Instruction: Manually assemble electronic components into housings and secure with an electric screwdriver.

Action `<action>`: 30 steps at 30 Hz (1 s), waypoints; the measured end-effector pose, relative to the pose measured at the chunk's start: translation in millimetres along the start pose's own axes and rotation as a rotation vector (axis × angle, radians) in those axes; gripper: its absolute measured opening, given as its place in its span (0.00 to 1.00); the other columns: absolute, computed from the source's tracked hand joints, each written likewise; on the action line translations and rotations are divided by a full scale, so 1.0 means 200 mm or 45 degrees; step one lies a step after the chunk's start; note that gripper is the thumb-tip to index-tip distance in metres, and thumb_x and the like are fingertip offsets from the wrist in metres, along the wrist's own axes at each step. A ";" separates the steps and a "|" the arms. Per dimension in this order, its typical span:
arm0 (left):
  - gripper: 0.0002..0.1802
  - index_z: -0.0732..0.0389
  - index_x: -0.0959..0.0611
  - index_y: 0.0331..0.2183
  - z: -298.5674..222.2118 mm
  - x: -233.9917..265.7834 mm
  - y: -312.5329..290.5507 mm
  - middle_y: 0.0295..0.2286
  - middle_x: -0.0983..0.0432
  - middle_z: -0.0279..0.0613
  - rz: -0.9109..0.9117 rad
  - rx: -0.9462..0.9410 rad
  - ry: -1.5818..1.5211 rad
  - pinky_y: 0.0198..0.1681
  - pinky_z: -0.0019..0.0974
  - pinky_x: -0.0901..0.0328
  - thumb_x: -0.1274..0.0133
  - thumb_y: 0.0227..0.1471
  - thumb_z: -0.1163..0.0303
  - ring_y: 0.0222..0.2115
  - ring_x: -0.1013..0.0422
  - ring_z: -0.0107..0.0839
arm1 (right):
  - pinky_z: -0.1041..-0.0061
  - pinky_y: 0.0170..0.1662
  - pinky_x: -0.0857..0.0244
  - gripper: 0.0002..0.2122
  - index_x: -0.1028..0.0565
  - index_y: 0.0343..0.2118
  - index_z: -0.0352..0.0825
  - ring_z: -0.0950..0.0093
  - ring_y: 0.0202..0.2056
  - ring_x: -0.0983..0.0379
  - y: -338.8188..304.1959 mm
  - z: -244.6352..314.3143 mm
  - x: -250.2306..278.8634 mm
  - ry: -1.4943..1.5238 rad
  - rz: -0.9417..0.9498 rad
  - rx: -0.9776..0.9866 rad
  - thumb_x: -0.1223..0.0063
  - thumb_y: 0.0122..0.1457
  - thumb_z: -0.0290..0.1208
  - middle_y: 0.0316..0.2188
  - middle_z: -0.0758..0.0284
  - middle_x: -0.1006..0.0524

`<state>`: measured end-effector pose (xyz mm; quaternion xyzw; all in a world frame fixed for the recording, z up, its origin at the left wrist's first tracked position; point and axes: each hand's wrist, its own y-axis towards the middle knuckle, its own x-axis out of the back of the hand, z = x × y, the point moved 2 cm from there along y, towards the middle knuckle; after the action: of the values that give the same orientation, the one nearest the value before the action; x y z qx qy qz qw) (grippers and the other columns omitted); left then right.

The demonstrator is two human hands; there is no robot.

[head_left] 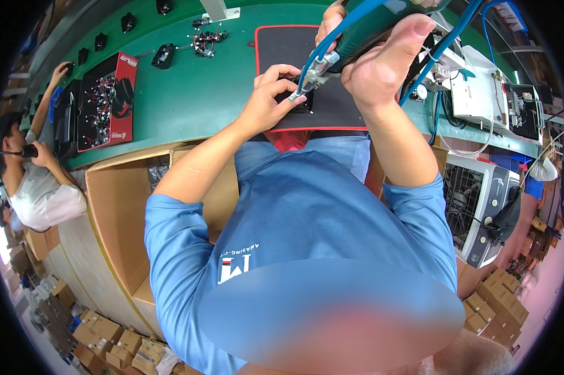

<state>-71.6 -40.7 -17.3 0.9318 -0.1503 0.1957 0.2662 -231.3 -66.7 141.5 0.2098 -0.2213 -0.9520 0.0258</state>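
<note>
Two hands at work over a black mat with red edging (276, 47) on the green bench (188, 103). Left hand (266, 100) pinched shut on a small black part (302, 103), fingers curled over it, pressing it flat to the mat near the front edge. Right hand (382, 59) clamped around a dark green powered driver (369, 25), thumb up along the body, metal tip (297, 94) angled down and touching the black part beside the left fingertips. Blue hose (332, 37) running along the driver and up out of frame; more blue hoses (447, 40) just right of the wrist.

Outward, left of the mat: a small drone frame with red wires (206, 42), several loose black parts (163, 56) scattered toward the back of the bench, a red and black product box (107, 103) lying flat. Right of the mat: white equipment boxes (475, 87) with cabling. Below the bench edge: open cardboard carton (123, 212) on the left, white grilled appliance (475, 206) on the right. Far left: another person in a white shirt (35, 194), one arm reaching to the bench. Stacked small cartons (107, 340) on the floor.
</note>
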 end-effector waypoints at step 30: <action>0.10 0.62 0.14 0.31 0.01 0.00 0.01 0.46 0.24 0.39 0.018 -0.056 0.062 0.52 0.41 0.37 0.30 0.49 0.67 0.45 0.25 0.37 | 0.80 0.24 0.34 0.46 0.31 0.52 0.24 0.79 0.20 0.30 -0.01 -0.04 0.03 0.050 0.130 -0.032 0.68 0.62 0.75 0.24 0.66 0.25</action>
<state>-73.1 -43.7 -17.3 0.9196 -0.1544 0.2168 0.2888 -233.3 -69.2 131.3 0.2167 -0.2192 -0.9478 0.0812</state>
